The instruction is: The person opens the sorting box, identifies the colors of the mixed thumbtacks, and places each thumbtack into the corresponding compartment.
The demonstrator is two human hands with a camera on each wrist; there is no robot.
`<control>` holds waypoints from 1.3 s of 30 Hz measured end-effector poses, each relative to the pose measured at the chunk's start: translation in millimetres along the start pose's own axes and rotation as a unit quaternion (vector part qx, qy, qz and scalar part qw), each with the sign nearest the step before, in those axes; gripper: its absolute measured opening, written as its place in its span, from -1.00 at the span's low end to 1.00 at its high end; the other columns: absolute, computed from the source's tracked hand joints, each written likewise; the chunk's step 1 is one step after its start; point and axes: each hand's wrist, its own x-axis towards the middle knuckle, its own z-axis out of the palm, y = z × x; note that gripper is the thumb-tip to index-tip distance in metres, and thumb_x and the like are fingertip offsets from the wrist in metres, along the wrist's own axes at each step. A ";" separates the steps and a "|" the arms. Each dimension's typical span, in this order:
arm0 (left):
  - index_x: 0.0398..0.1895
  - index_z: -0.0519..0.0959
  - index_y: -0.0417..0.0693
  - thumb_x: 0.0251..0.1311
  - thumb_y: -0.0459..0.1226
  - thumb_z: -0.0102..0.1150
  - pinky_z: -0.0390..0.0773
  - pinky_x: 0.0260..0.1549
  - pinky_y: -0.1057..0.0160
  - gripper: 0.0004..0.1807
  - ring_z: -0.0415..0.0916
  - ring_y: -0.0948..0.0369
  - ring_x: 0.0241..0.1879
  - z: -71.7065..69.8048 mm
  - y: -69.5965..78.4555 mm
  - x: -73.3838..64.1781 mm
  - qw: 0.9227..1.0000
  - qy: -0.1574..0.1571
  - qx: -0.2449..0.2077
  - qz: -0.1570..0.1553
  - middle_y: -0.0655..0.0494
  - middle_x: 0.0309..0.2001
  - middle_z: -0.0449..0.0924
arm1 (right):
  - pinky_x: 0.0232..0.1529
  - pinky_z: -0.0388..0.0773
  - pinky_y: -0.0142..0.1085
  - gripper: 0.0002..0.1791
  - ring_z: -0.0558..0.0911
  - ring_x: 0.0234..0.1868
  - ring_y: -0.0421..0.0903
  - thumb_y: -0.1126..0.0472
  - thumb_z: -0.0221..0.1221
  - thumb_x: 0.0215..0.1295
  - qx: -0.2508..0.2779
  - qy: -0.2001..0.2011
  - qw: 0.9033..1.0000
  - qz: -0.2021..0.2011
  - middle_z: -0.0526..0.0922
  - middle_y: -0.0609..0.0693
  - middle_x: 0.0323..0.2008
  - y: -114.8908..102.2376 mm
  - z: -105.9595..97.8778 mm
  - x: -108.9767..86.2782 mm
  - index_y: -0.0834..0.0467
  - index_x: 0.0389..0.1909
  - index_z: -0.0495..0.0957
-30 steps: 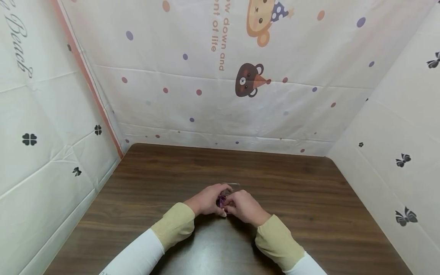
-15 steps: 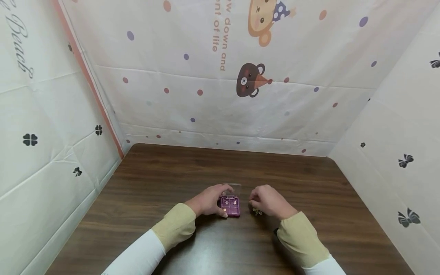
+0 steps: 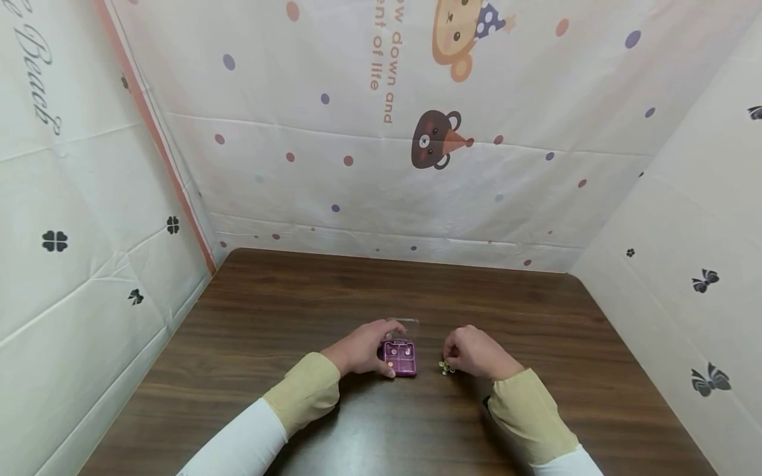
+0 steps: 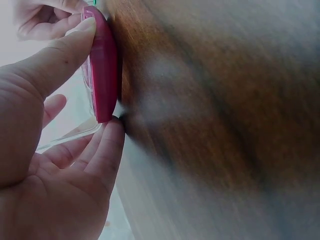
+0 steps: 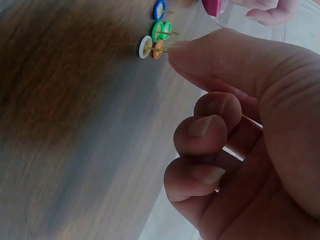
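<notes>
A small purple compartment box lies on the table, its clear lid swung open on the far side. Several small pale and orange pieces sit in its compartments. My left hand grips the box by its left side; in the left wrist view the thumb lies along one edge of the box, with fingers at the hinge end. To the right, my right hand is at a little cluster of thumbtacks. Its thumb tip meets the pins of a white thumbtack and an orange thumbtack, pinching there; the index fingertip is hidden.
Green thumbtacks and a blue thumbtack lie beside them, pins upward. The brown wooden table is bordered by printed white sheets at the back and both sides.
My right hand has come away from over the box, moved right to the thumbtack cluster and lowered slightly there. The left hand has kept its hold on the box.
</notes>
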 end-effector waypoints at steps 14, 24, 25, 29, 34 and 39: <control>0.35 0.40 0.23 -0.08 -0.10 0.66 0.52 0.24 0.07 -0.12 0.51 0.15 0.20 0.3 -0.3 1.5 1.000 0.003 0.005 0.004 0.11 0.24 0.54 | -0.47 0.39 -0.41 -0.79 0.37 -0.55 -0.37 0.40 0.25 0.15 -0.008 -0.006 1.000 0.004 0.50 -0.23 -0.60 6.0 10.5 -0.4 0.05 -0.57 0.59; 0.35 0.40 0.24 -0.10 -0.10 0.67 0.51 0.25 0.06 -0.12 0.51 0.13 0.21 0.9 -0.7 1.7 1.000 0.003 0.000 0.003 0.09 0.24 0.55 | -0.26 0.49 -0.31 -0.85 0.43 -0.37 -0.30 0.26 0.20 0.44 0.002 0.034 0.999 0.016 0.49 -0.20 -0.43 3.8 14.3 0.9 0.04 -0.37 0.54; 0.35 0.40 0.24 -0.10 -0.10 0.67 0.51 0.25 0.05 -0.11 0.51 0.13 0.21 0.7 -0.7 1.6 1.000 0.002 -0.001 0.002 0.08 0.24 0.55 | -0.25 0.50 -0.30 -0.87 0.44 -0.36 -0.30 0.25 0.19 0.45 0.003 0.039 0.999 0.019 0.50 -0.20 -0.41 2.6 14.8 1.1 0.04 -0.35 0.54; 0.36 0.40 0.22 -0.09 -0.11 0.66 0.51 0.25 0.05 -0.11 0.51 0.13 0.21 -0.1 -0.4 1.9 1.000 -0.001 -0.007 0.000 0.08 0.24 0.55 | -0.22 0.49 -0.29 -0.89 0.44 -0.34 -0.28 0.24 0.17 0.48 0.019 0.050 0.998 0.031 0.50 -0.19 -0.39 -2.4 17.6 2.5 0.04 -0.31 0.54; 0.38 0.39 0.21 -0.07 -0.11 0.65 0.51 0.25 0.04 -0.11 0.51 0.13 0.22 -0.9 0.3 2.2 1.000 -0.004 -0.009 -0.001 0.07 0.25 0.54 | -0.30 0.43 -0.35 -0.88 0.43 -0.37 -0.28 0.24 0.14 0.51 0.089 0.060 0.993 0.045 0.47 -0.17 -0.42 -8.5 22.3 5.0 0.08 -0.29 0.54; 0.36 0.41 0.21 -0.07 -0.12 0.66 0.51 0.24 0.06 -0.13 0.51 0.14 0.20 -1.3 0.2 1.4 1.000 -0.002 -0.009 0.000 0.08 0.24 0.55 | -0.40 0.45 -0.38 -0.85 0.45 -0.47 -0.29 0.17 0.10 0.56 0.186 0.060 0.980 0.034 0.46 -0.14 -0.46 -12.8 28.3 7.3 0.15 -0.22 0.55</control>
